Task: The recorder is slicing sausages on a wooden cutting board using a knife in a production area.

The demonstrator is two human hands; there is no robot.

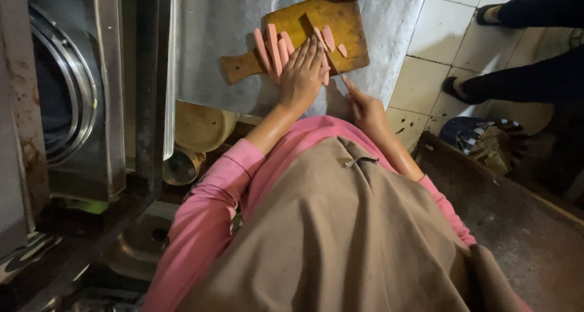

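Several long pink sausage strips (pixel 272 47)

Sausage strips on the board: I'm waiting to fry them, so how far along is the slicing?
Done: several pink sausage strips lie cut on the wooden cutting board, with smaller pieces to their right. In hand: the left hand rests flat on the strips beside it; the right hand holds what looks like a knife at the steel table edge, though that is unclear. Left: no whole sausage is visible.
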